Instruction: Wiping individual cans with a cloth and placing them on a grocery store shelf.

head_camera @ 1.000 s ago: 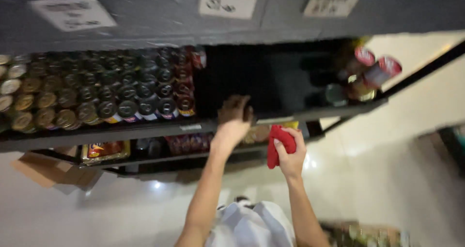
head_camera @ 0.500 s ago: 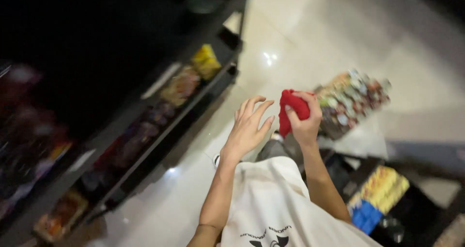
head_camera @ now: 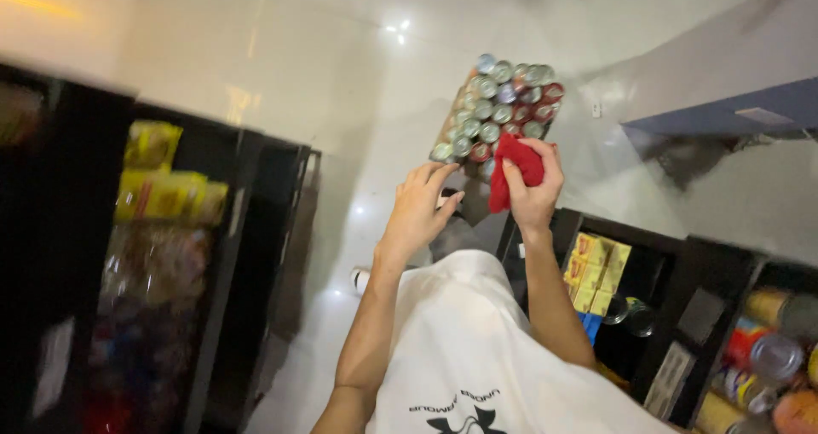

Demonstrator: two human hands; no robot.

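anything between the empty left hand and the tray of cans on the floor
Nothing solid in the head view: the left hand hangs open over bare pale floor tile, short of the tray of cans. The right hand, gripping a red cloth, sits beside that gap.

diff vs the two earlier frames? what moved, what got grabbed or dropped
The left hand left the shelf of cans it reached into a second ago and now hangs open, empty, beside the right hand, just short of the tray of cans on the floor. The view swung from the shelf to the floor. Unchanged: the right hand holds the red cloth.
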